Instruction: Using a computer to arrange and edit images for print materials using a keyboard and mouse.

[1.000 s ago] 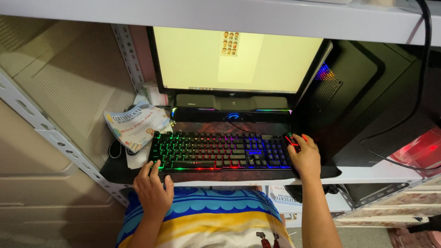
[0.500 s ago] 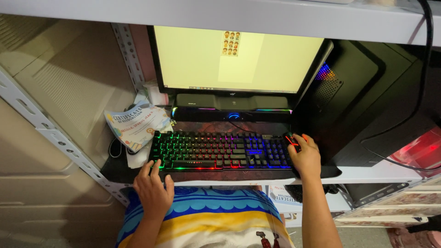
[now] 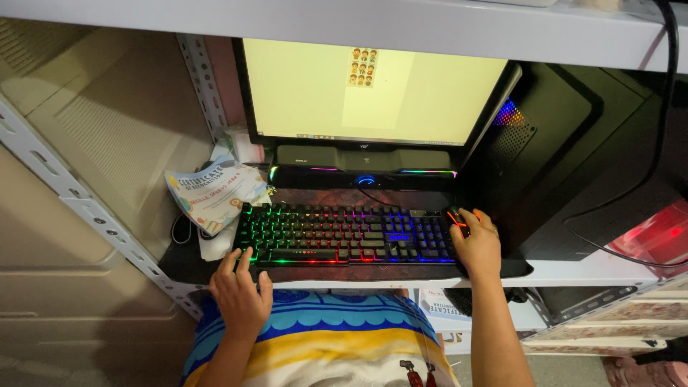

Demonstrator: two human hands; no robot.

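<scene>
Meanwhile, the left hand (image 3: 241,297) rested at the backlit keyboard's (image 3: 344,235) seven-o'clock corner, fingers spread loosely and grasping nothing. The right hand (image 3: 476,245) lay at the keyboard's three o'clock, fingers curled over a black mouse (image 3: 457,221). At twelve o'clock stood the monitor (image 3: 373,89); papers (image 3: 213,193) lay at ten o'clock.

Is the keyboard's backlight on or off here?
On. The keyboard glows in rainbow colours, green at the left hand through blue toward the right hand.
</scene>
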